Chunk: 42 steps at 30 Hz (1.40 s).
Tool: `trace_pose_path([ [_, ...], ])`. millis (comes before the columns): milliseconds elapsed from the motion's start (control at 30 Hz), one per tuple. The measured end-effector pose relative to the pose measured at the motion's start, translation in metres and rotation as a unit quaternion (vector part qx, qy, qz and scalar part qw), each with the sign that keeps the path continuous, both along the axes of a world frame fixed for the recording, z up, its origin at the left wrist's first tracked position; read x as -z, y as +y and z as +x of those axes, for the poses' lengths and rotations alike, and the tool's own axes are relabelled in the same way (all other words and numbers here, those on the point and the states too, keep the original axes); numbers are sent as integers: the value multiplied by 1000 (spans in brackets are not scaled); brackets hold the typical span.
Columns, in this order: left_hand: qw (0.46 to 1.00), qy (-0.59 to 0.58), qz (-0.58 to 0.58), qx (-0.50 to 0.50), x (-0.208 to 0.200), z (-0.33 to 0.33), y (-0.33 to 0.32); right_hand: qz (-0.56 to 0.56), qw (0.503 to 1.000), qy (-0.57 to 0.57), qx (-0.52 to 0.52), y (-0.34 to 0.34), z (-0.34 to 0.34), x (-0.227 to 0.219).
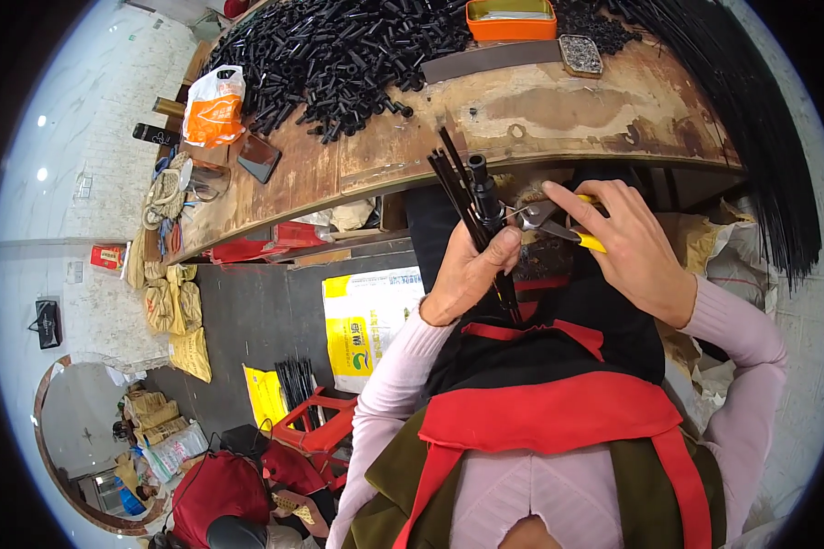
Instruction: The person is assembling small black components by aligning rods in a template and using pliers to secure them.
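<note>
Though near bench edge (357, 191), pliers (542, 218) clear.

In the upper left of the frame, a white-and-orange bag (215, 108) sits at the left end of the wooden tabletop (558, 119), a dark phone (259, 158) lying flat near its lower right. At the top, right of centre, stands an orange tray (511, 30); a small square container (580, 55) is near its lower right, and a grey strip (491, 62) reaches left from there. A yellow-and-white sack (366, 320) lies left of centre, above a red stool (334, 426). In the lower left are a person in dark red (215, 503) and a round brown frame (44, 467).
</note>
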<state>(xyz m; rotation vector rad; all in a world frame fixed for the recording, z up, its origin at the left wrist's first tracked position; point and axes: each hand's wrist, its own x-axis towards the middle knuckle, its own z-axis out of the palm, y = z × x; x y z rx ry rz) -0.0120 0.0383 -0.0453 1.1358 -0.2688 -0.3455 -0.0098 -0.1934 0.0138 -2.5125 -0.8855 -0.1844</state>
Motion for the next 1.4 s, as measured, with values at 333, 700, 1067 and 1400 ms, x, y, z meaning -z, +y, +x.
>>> trace_pose_path([
  [333,1000,-11,7,23,-1,0,4,-32,997,-68,20,5,6,2],
  [700,999,6,33,-21,-5,-3,-3,-84,990,-102,40,6,3,-6],
  [1067,999,38,10,-9,-4,1,-1,-125,991,-41,-19,-11,9,-25],
  [1400,999,39,1,36,-7,-3,5,65,978,193,-31,-5,-5,-9],
])
